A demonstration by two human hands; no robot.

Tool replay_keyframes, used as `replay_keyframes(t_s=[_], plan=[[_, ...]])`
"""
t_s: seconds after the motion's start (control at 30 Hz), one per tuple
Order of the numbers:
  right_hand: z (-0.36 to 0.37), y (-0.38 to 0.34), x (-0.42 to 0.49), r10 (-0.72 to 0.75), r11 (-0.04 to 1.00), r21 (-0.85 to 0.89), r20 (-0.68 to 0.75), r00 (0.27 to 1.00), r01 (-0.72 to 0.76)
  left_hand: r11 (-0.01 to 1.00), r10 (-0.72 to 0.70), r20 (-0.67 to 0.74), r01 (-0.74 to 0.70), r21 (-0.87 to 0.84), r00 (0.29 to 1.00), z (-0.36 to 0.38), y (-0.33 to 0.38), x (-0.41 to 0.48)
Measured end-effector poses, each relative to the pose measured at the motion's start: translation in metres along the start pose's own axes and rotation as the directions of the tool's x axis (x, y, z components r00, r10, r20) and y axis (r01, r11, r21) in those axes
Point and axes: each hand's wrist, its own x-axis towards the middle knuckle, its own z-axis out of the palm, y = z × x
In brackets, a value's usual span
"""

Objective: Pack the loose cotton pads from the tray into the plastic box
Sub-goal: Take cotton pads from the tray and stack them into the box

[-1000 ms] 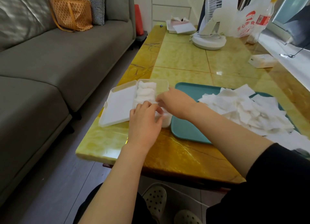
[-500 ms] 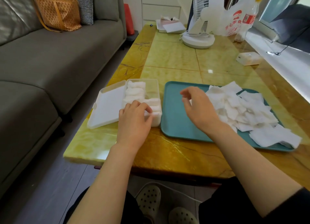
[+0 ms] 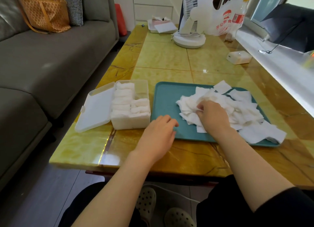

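Note:
A teal tray [image 3: 167,97] lies on the yellow marble table, bearing a loose heap of white cotton pads [image 3: 237,107]. Left of it stands the translucent plastic box [image 3: 131,122], its lid [image 3: 96,110] flipped open to the left, with rows of pads [image 3: 123,101] packed inside. My right hand [image 3: 212,116] rests on the left part of the heap, fingers curled and pinching pads. My left hand [image 3: 158,135] hovers over the tray's near left corner, fingers loosely bent and holding nothing.
A white desk fan [image 3: 190,38] and a plastic bag [image 3: 226,14] stand at the far end, with a small white box [image 3: 238,57] near the window sill. A grey sofa [image 3: 51,56] runs along the left. The table's front edge [image 3: 136,165] is close to my knees.
My left hand left the box and moved right to the tray's corner. My right hand went from the box across the tray and onto the heap of pads.

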Motion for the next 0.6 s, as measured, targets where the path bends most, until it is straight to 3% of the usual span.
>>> replay_keyframes(t_s=[0.1,0.17,0.37,0.6], plan=[[0.0,-0.005,-0.008,-0.041,0.997,0.063,0.038,0.998,0.038,0.991,-0.085,0.16,0.066,0.121,0.984,0.009,-0.004,0.002],[0.001,-0.011,-0.013,-0.066,0.993,0.096,0.046,0.997,0.061,0.988,-0.125,0.189,0.105,0.113,0.974,0.011,-0.005,0.005],[0.0,-0.034,-0.031,-0.203,0.934,0.296,-0.022,0.979,0.201,0.886,-0.305,0.004,0.285,-0.366,0.952,0.007,0.004,0.019],[-0.005,-0.053,-0.045,-0.346,0.752,0.597,-0.007,0.938,0.282,0.659,-0.502,-0.076,0.324,-0.679,0.861,-0.006,0.0,0.021]])
